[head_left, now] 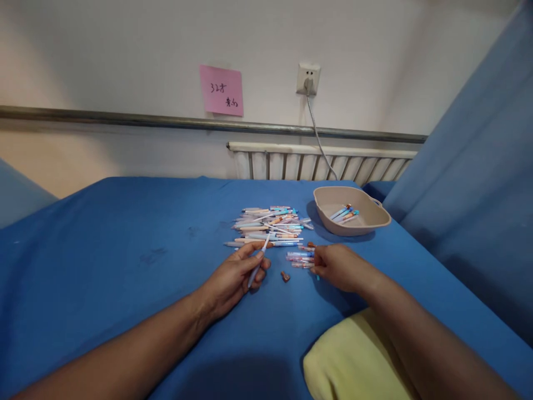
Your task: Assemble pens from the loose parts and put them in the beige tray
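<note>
2 forearms (137, 344) angled inward | left hand (232, 274) pinching pen (253, 274) | right hand (338, 266) fingers-down

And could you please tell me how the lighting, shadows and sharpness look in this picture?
In the head view, light is soft and uneven, warmer on the wall at far left; in the head view, a dark shadow lies across the blue sheet at bottom centre; in the head view, the pens' fine print is unreadable.

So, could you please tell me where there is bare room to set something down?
Bare: the blue cover left of the pen pile, beyond the left forearm. Crowded: between that pile and the right hand, where loose pens lie.
</note>
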Motion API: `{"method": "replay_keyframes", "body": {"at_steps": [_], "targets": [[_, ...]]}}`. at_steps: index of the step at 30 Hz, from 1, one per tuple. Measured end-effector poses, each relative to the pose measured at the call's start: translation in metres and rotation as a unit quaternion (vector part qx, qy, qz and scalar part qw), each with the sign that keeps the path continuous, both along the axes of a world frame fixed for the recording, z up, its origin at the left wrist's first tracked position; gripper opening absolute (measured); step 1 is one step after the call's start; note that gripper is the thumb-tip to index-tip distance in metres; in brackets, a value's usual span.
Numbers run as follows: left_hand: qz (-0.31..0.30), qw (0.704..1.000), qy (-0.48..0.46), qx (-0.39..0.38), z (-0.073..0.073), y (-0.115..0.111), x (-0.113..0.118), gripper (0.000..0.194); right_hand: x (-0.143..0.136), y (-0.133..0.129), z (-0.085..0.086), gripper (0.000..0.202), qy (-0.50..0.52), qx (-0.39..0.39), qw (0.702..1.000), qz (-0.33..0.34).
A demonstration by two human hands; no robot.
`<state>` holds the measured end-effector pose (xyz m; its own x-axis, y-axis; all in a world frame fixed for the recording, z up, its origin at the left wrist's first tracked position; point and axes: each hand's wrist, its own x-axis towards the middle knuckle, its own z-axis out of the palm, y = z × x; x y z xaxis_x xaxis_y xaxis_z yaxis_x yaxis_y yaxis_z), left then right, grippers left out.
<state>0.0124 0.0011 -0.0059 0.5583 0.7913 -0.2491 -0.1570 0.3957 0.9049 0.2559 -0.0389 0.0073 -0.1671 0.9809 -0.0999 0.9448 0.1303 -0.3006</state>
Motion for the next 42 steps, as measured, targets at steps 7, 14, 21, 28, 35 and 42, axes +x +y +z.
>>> {"method": "replay_keyframes", "body": {"at_steps": [7,14,21,28,35,42], "targets": [[-0.027,0.996,0.021,0.081,-0.005,-0.005,0.0,0.029,-0.011,-0.007,-0.001,0.008,-0.067,0.022,0.997,0.021],[-0.049,0.99,0.053,0.118,-0.002,-0.01,0.002,0.03,-0.014,0.0,-0.01,0.016,0.128,0.055,0.99,0.023],[0.0,0.993,0.056,0.106,-0.002,-0.007,0.003,0.027,-0.008,0.01,-0.029,0.008,0.281,-0.02,0.959,0.02],[0.054,0.994,0.046,0.078,-0.003,-0.003,0.003,0.03,-0.003,-0.001,-0.008,0.008,0.11,-0.033,0.993,0.042],[0.044,0.995,0.052,0.072,-0.003,-0.002,0.003,0.034,0.015,0.003,0.005,0.006,0.029,0.018,0.999,-0.008],[0.029,0.993,0.077,0.089,-0.002,-0.002,0.003,0.038,0.0,0.004,-0.008,0.004,0.033,0.014,0.997,0.076]]}}
